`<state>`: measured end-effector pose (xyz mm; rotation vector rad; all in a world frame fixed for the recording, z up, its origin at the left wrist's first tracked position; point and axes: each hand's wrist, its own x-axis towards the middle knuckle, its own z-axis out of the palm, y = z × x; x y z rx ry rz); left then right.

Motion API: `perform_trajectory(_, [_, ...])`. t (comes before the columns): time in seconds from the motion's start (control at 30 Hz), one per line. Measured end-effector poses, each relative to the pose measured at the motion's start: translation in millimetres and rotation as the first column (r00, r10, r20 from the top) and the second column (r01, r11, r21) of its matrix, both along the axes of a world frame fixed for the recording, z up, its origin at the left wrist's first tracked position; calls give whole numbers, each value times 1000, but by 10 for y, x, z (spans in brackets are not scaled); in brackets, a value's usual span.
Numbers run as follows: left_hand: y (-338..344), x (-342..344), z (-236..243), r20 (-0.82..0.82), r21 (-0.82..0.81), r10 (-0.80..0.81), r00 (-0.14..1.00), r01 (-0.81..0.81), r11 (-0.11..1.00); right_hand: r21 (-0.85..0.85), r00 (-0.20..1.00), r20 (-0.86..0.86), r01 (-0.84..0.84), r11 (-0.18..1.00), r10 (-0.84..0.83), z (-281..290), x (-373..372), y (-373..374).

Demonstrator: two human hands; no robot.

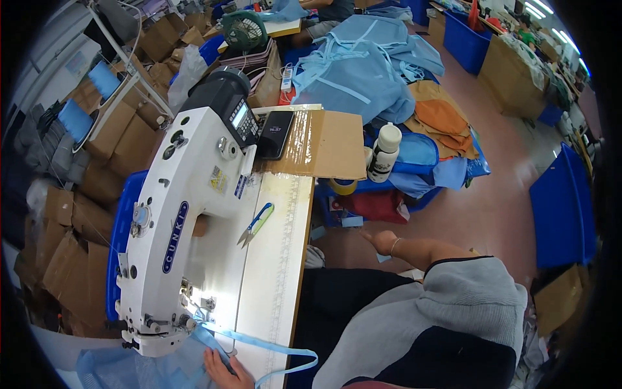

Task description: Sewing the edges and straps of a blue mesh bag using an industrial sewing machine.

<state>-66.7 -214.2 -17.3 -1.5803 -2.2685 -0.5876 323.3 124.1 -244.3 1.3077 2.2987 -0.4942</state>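
Observation:
On the sewing machine bed, my left hand (227, 371) lies on light blue fabric (146, 368) with its fingers stretched out. The fabric reaches under the needle area of a white sewing machine (175, 214). A light blue strap (278, 347) runs from there across the bed and loops over its edge. My right hand (381, 242) hangs out to the side, beyond the bed, with its fingers apart and nothing visible in them. Close to it is a small light blue piece (383, 258). Thread snips (258, 225) with a blue and green handle lie on the bed.
A phone (276, 135) rests beside a cardboard flap (340, 146). Near it stands a white-capped bottle (385, 153) over a blue bin holding a red cloth (379, 206). Blue garments (356, 71) are piled behind. A large blue bin (562, 207) stands at the right.

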Motion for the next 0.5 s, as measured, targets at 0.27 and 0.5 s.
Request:
perform_trajectory(0.27, [-38, -32, -22, 14, -16, 11, 1000, -11, 1000, -74, 1000, -11, 6, 997, -7, 7, -59, -51])
perform_trajectory(0.5, [-23, 0, -13, 41, 9, 25, 999, -25, 1000, -121, 1000, 13, -6, 993, 8, 186, -232, -97])
